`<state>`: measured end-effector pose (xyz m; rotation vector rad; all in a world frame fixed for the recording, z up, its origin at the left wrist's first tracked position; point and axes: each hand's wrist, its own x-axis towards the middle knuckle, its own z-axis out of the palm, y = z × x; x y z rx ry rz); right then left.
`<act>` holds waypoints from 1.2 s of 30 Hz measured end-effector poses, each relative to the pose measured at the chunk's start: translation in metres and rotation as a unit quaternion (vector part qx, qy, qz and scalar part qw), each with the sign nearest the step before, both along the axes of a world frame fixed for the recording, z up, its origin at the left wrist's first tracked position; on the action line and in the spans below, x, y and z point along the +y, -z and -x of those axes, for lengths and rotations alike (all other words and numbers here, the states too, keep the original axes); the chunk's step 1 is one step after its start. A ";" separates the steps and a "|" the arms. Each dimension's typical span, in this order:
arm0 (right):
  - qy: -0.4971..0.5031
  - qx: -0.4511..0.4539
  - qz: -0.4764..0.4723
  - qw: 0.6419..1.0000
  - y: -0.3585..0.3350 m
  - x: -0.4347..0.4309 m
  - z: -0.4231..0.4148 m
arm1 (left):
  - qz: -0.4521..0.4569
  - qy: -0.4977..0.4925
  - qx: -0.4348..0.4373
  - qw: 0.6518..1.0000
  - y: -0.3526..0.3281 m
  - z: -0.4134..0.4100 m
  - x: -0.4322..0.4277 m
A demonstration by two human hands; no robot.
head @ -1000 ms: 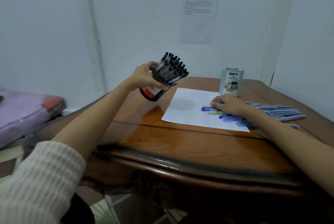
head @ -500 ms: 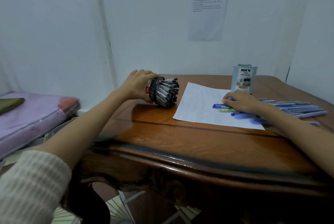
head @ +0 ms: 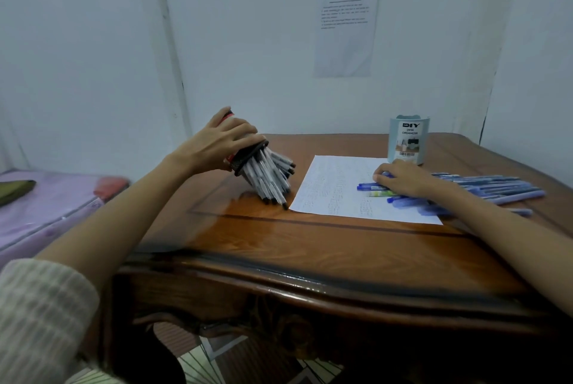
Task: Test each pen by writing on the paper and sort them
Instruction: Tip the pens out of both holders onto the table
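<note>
While left hand (head: 217, 145) grips one cup (head: 249, 153), right hand (head: 403, 180) lies relaxed on blue pens (head: 496, 187)

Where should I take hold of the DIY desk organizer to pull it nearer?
Wrap a hand round the middle of the desk organizer, coming from its left side. It stands upright with rounded walls, and the right hand and the blue pens lie just in front and to its right.

Pale blue container (head: 408, 141), upright on the table: label reads "DIY DESK ORGANIZER" in black, with a barcode (head: 406, 154) below whose digits are illegible.
Wall sheet (head: 344, 30): printed lines, too small to read.
Paper (head: 328, 194) on the table: faint handwriting, illegible.
</note>
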<state>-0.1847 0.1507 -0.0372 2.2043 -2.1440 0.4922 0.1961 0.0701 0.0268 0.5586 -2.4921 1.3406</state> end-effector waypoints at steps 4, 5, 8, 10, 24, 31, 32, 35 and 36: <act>-0.001 -0.001 0.001 1.000 0.000 0.000 0.001 | -0.007 -0.033 -0.002 0.999 -0.001 -0.007 0.000; -0.001 0.000 0.001 1.000 0.000 0.000 0.001 | -0.011 -0.041 0.000 0.999 0.000 -0.008 0.000; -0.001 0.002 0.001 1.000 -0.001 0.001 0.000 | -0.020 -0.054 0.014 0.998 -0.001 -0.011 0.000; -0.002 0.001 -0.001 1.000 -0.001 0.001 -0.001 | -0.016 -0.061 0.022 0.998 -0.003 -0.014 0.000; 0.001 0.006 0.003 1.000 -0.002 0.000 0.000 | 0.096 -0.045 -0.014 0.994 -0.020 -0.018 0.000; -0.001 0.004 0.002 1.000 -0.001 0.001 0.000 | 0.153 -0.065 -0.015 0.986 -0.025 -0.025 -0.004; -0.001 0.005 0.002 1.000 -0.002 0.001 -0.001 | 0.168 -0.067 -0.010 0.983 -0.027 -0.025 -0.005; -0.001 0.007 0.003 1.000 -0.002 0.002 -0.001 | 0.198 -0.073 0.021 0.977 -0.035 -0.025 -0.005; -0.001 0.005 0.003 1.000 -0.002 0.002 -0.001 | 0.203 -0.077 0.031 0.976 -0.037 -0.024 -0.005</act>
